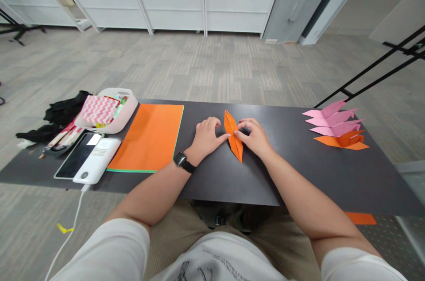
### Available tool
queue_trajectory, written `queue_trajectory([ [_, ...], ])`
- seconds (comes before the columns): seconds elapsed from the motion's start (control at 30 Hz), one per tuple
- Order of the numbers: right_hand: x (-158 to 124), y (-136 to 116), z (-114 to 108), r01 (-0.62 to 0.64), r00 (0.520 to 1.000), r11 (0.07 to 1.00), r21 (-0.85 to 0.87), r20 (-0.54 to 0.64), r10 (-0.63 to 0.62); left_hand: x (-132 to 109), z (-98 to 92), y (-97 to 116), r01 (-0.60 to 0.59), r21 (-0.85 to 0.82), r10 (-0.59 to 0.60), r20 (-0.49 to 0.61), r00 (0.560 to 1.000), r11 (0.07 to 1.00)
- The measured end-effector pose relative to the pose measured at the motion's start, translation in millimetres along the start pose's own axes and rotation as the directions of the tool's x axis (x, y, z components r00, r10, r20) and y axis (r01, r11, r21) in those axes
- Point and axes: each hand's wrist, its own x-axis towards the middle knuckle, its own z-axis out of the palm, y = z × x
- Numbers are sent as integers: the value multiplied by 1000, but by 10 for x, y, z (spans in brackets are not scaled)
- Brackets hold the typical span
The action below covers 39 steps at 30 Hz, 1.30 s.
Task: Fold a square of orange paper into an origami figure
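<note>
A folded orange origami paper (236, 144), narrow and pointed at both ends, lies on the dark table in front of me. My left hand (208, 135) presses its thumb tip onto the left edge near the middle; the other fingers are bent and rest by the table. From the other side, my right hand (254, 136) has its thumb on the middle of the paper, with the index finger curled close above. Part of the paper's middle is hidden under the thumb tips.
Three pink folded paper birds (327, 117) and an orange one (343, 140) stand at right. To the left lie a stack of orange sheets (149, 137), a white power bank (97, 161) with a cable, a phone (78, 157), a white basket (124, 117) and black cloth (66, 108).
</note>
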Motion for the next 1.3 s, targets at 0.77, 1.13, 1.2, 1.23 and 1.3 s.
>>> queue_trajectory([
  [0.77, 19, -224, -344, 294, 873, 862, -413, -251, -418, -67, -184, 139, -428, -180, 306, -466, 830, 886],
  [1.13, -20, -194, -31, 316, 948, 789, -527, 197, -248, 0, -137, 15, -348, 151, 342, 68, 937, 925],
  [1.2, -70, -209, -60, 352, 931, 804, -478, 263, -252, 32, -111, -55, -333, 171, 315, 122, 941, 927],
  [1.23, -93, -218, -76, 365, 922, 814, -452, 295, -250, 46, -100, -85, -326, 178, 306, 131, 943, 929],
  [1.3, -128, -237, -98, 375, 908, 833, -407, 342, -242, 70, -84, -131, -317, 183, 295, 134, 946, 931],
])
